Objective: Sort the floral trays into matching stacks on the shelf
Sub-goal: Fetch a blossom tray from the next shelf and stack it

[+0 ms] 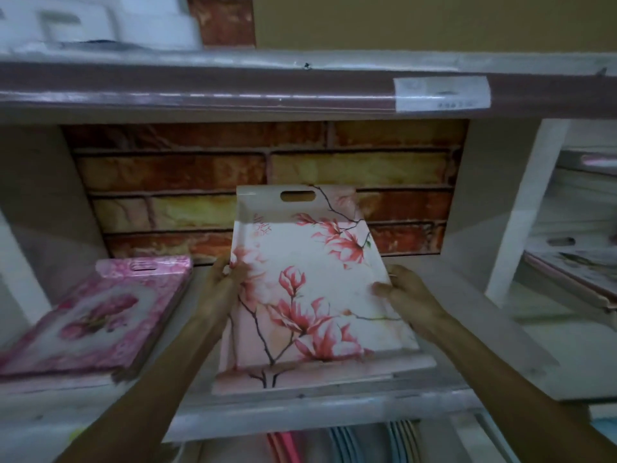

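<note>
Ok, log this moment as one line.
left hand grips magnolia tray | right hand grips same | tray tilted over shelf | pink stack left

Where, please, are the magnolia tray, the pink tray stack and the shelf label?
magnolia tray (pixel 310 289): head view, on its white printed centre.
pink tray stack (pixel 96 315): head view, on the top tray's face.
shelf label (pixel 441 94): head view, on its middle.

left hand (pixel 224 279) gripping, right hand (pixel 405 295) gripping, arms outstretched

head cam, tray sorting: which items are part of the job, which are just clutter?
Job:
magnolia tray, gripped by left hand and right hand
pink tray stack
shelf

Clutter:
white foam
price label
coloured items below
trays in the right bay
</note>
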Demonstrator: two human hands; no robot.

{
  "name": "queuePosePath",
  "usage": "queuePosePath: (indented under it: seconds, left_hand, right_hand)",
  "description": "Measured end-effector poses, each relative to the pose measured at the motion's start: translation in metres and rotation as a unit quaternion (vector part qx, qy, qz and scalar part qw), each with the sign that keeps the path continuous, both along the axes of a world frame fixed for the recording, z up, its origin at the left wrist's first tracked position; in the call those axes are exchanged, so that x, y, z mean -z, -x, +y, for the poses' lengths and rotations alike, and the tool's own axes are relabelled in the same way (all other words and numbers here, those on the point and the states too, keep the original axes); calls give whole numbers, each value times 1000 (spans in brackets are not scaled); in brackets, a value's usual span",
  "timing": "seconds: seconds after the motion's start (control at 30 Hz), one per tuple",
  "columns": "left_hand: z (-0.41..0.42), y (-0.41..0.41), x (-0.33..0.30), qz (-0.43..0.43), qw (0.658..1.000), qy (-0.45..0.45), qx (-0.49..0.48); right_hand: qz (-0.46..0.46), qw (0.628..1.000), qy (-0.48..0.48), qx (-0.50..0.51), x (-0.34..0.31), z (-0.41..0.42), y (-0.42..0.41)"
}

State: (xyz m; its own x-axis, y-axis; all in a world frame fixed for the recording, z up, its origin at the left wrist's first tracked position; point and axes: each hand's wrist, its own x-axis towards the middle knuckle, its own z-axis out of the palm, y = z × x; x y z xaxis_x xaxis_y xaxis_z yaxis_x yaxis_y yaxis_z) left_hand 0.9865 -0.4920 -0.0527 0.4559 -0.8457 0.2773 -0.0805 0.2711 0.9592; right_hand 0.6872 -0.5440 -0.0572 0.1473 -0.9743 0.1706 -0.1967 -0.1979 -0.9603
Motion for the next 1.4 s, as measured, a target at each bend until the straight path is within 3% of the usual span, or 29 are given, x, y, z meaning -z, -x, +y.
queuePosePath:
  seconds: [0.1, 0.53, 0.93, 1.1, 1.23, 1.3, 1.4]
  left_hand:
    - [-18, -22, 12, -15, 1000, -21, 5]
    - [-52, -43, 82, -59, 993, -106, -16]
    - [-59, -47, 99, -260, 942, -196, -75]
    - [-57, -53, 102, -313, 925, -203, -71]
    - [-56, -65, 94, -410, 893, -169, -75]
    - [-58, -58, 80, -407, 901, -126, -80]
    - [-58, -29, 52, -302, 950, -54, -59]
  right_hand:
    - [-1, 1000, -14, -22, 19, -9, -20]
    - [84, 993, -49, 63, 73, -35, -47]
    - [163, 983, -54, 70, 90, -31, -52]
    - [211, 975, -48, 51, 87, -27, -53]
    - [244, 968, -15, 59, 75, -17, -44]
    - [250, 964, 20, 85, 65, -12, -33]
    - [209, 965, 97, 127, 47, -5, -11]
